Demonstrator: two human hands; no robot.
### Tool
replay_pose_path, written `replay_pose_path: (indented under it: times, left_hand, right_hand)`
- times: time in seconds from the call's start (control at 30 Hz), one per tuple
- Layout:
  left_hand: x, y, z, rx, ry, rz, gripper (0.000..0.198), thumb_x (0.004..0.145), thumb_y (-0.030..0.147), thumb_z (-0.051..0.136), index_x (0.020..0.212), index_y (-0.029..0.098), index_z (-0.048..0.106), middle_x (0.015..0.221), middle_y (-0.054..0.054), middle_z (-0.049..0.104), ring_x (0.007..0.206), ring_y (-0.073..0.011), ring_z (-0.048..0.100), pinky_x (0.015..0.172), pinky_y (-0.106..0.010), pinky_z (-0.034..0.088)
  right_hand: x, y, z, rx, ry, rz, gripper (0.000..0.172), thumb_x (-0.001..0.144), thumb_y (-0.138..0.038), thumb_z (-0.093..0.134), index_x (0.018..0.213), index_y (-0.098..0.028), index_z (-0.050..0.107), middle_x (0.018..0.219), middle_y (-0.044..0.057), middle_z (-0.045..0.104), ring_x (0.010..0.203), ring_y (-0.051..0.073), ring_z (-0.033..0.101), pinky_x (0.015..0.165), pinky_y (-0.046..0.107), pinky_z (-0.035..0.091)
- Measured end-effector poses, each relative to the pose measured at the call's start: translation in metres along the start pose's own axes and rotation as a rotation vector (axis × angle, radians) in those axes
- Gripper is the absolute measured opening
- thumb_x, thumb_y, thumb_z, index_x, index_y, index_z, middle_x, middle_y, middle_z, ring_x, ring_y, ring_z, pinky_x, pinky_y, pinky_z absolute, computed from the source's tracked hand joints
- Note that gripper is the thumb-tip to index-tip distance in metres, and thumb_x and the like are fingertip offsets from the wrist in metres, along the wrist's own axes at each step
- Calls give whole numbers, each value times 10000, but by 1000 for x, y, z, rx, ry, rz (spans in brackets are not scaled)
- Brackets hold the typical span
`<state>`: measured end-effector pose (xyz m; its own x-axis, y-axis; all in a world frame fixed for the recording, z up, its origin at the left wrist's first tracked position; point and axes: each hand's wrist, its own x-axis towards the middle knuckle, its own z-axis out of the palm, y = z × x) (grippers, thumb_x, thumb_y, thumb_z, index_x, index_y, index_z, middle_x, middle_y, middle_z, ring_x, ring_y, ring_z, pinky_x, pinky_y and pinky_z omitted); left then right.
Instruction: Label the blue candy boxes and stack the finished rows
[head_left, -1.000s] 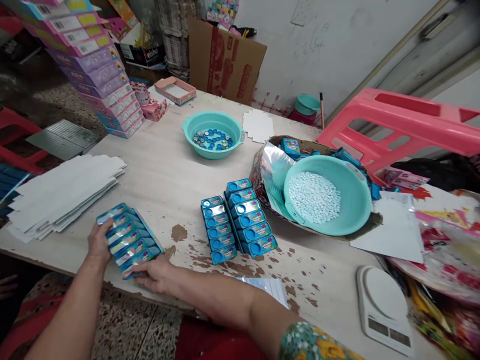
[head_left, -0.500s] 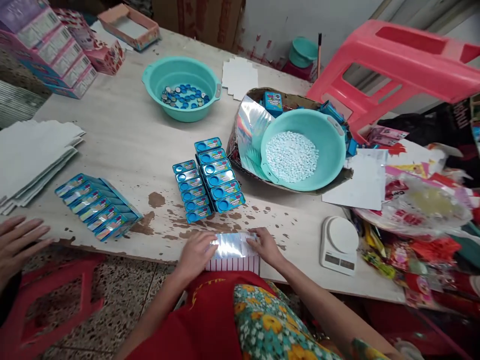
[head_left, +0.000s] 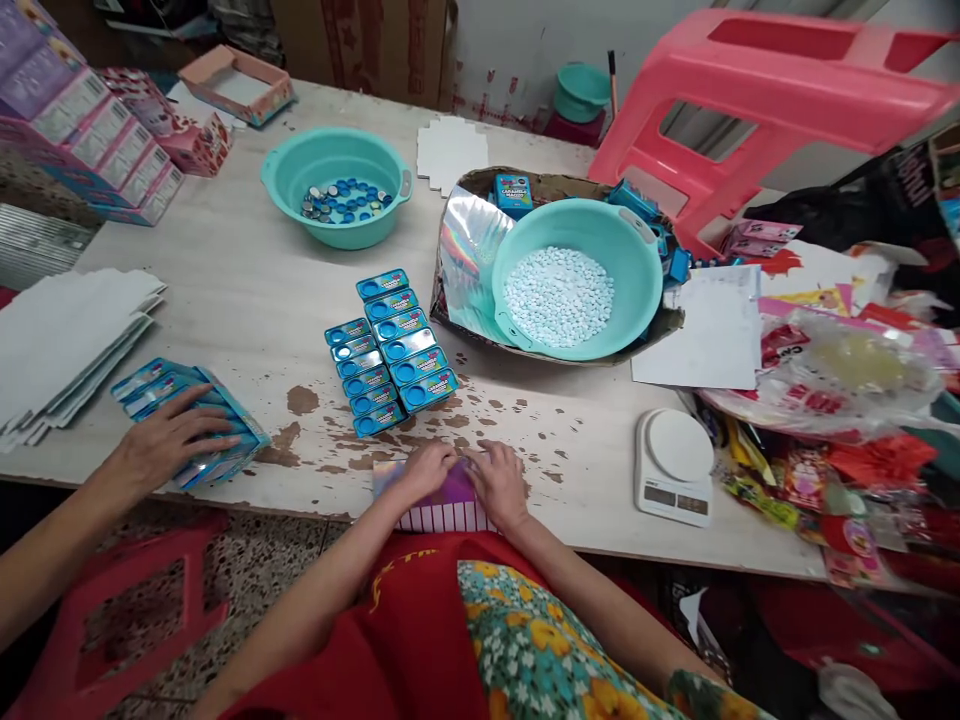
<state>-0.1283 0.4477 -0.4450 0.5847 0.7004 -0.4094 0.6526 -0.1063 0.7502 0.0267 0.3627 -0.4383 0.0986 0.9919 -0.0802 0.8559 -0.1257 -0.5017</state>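
At the table's front edge, a shiny sheet (head_left: 454, 488) shows purple between my hands. My left hand (head_left: 430, 470) has its fingers curled on the sheet's upper edge. Close beside it, my right hand (head_left: 501, 486) presses bent fingers on the same edge. Below the sheet lies a pale striped piece (head_left: 442, 517), partly covered by it. Just beyond my hands stand two rows of blue candy tins (head_left: 409, 345) with round windows in their lids. A co-worker's hand (head_left: 176, 435) rests on a group of blue boxes (head_left: 232, 425) at the left.
A teal basin (head_left: 337, 235) holds blue and silver discs. Another teal basin (head_left: 637, 300) with small white candies sits on a cardboard box (head_left: 469, 185) of blue tins. A white scale (head_left: 675, 470), bagged sweets (head_left: 840, 380), a pink stool (head_left: 720, 50) and white sheets (head_left: 67, 330) lie around.
My hands have come closer together on the sheet, which turned from silvery to purple in sheen. The co-worker's hand has reached right onto the blue boxes. The view has shifted slightly.
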Motion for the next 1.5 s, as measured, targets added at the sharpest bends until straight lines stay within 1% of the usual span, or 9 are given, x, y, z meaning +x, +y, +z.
replay_pose_path:
  times: [0.3,0.5,0.67,0.77,0.83,1.0,1.13,1.3,1.5]
  left_hand:
    - [3,1,1,114,-28,-108,238,815,284,426,765,191,639,794,-39,672,770,-178,575,670,-258,372]
    - [7,-1,8,162,-4,-146,254,851,281,402,796,203,637,847,-41,674,836,-194,585,758,-298,382]
    - [1,4,6,120,82,-131,272,866,314,411,975,200,633,1062,-74,631,1050,-234,514,923,-371,338]
    - [-15,20,-4,-235,73,67,376,881,368,390,1194,216,533,1222,-67,555,1122,-206,472,953,-337,350]
    - [-26,35,-12,-464,-33,148,375,862,393,426,1165,208,546,1133,-56,600,1010,-180,534,866,-291,413]
    - [-54,65,-41,-625,-22,-44,280,834,387,453,739,164,593,591,21,544,583,-114,514,591,-228,417]
    - [-69,78,-88,-630,119,-158,240,841,352,435,948,183,566,585,43,518,528,-102,491,522,-211,389]
    - [-55,68,-127,-483,383,-90,119,851,289,410,939,213,438,601,64,510,527,-90,464,522,-196,366]
    - [-28,42,-121,-510,435,-25,81,842,283,413,883,216,389,588,74,460,510,-84,441,518,-195,367]
  right_hand:
    - [-11,11,16,-316,3,-381,312,871,-216,510,1181,-233,545,1213,66,579,1169,238,423,979,416,254]
    - [5,-2,-11,-277,-115,-376,81,853,-230,540,826,-198,610,823,56,634,833,202,526,742,328,358]
    - [13,-17,-60,18,-269,-162,88,845,-219,547,761,-195,547,758,25,598,747,169,526,669,277,385]
    - [15,-25,-88,220,-292,-72,90,841,-221,548,757,-197,522,753,8,585,736,154,530,667,263,398]
    - [18,-31,-101,342,-297,-33,104,842,-250,547,756,-199,519,741,-2,579,716,143,532,661,259,405]
    - [34,-54,-111,528,-246,67,126,841,-291,538,755,-200,540,703,-15,570,650,128,522,610,251,415]
    - [66,-86,-109,536,-80,-73,92,829,-263,548,763,-203,570,841,27,547,796,158,531,694,285,438]
    - [109,-109,-94,411,120,-134,62,795,-236,589,743,-204,603,983,57,484,1001,211,472,867,375,394]
    - [127,-106,-71,352,179,-115,64,774,-215,595,715,-190,590,981,61,479,964,207,468,867,377,388]
